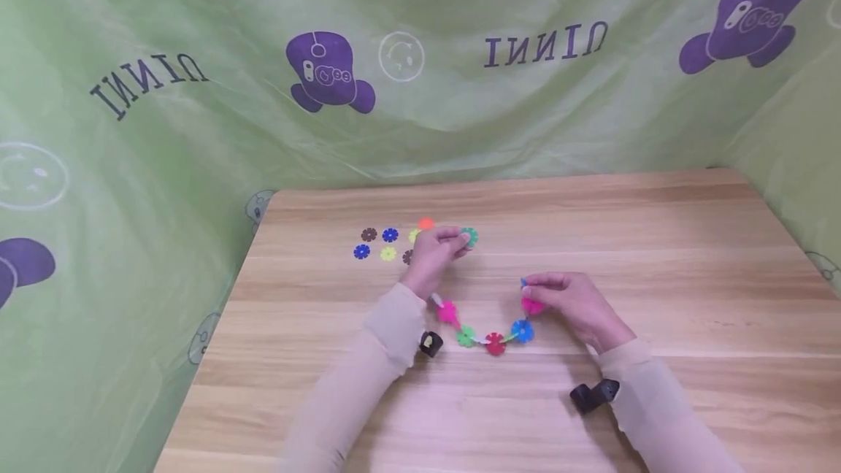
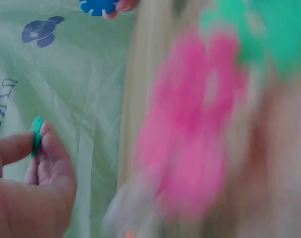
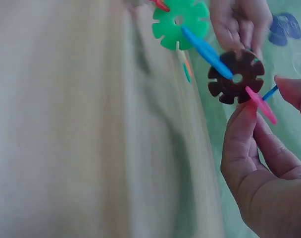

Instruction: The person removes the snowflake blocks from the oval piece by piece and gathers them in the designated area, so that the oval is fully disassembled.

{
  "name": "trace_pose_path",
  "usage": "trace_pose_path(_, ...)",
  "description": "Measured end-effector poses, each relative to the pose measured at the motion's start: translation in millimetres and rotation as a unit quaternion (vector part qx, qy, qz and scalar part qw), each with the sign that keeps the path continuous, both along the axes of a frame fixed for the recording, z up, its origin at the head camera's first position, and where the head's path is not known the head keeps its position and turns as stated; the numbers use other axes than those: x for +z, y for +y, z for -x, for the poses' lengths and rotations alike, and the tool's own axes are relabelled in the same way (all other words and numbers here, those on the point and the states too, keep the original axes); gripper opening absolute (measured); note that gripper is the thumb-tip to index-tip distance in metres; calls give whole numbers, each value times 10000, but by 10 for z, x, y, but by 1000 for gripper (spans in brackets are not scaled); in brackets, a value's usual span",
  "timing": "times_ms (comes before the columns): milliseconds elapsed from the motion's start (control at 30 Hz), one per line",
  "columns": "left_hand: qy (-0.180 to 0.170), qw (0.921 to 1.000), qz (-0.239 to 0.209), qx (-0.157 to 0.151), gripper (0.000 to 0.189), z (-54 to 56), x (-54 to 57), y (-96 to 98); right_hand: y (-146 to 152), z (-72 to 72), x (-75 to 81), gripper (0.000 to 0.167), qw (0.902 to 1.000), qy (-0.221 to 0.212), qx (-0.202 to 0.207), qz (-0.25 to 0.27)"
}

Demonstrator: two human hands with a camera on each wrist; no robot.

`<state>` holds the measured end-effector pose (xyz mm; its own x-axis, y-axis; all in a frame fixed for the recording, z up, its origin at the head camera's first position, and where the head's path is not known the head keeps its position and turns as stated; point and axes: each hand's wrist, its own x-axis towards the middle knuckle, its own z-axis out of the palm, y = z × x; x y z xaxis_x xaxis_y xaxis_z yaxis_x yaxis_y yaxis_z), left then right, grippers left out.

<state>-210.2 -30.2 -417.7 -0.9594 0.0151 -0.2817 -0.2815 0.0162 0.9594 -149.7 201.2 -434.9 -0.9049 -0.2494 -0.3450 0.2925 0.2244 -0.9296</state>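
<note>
The green cloth (image 1: 197, 166) behind the table carries the word "UINNI" twice in dark purple capitals, each upside down in the head view: once at upper left (image 1: 150, 82) and once at upper centre (image 1: 545, 44). In the left wrist view a fragment of the same lettering shows at the left edge (image 2: 2, 106), too cut off to read. No other text or numbers can be read.
</note>
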Motion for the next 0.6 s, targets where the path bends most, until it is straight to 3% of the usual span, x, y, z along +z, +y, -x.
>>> trace_pose_path(67,187,9983,539,-116,28,37,11,-140,1,12,-10,54,9999,76,-43,52)
trace_pose_path(133,399,9881,1437,-365,30,62,2,-259,5,18,-12,55,9996,167,-18,215)
trace_pose_path(200,618,9681,2384,-463,29,92,-31,-364,20,11,-16,55,9994,197,73,262)
trace_pose_path(267,709,9485,3042,-525,26,118,-76,-473,23,-5,-30,56,9992,195,138,310)
trace_pose_path(367,647,9354,3419,-635,26,147,-132,-597,26,-25,-55,56,9993,143,28,332)
trace_pose_path(600,564,9257,3697,-561,23,186,-213,-687,24,-30,-54,60,9991,174,5,388)
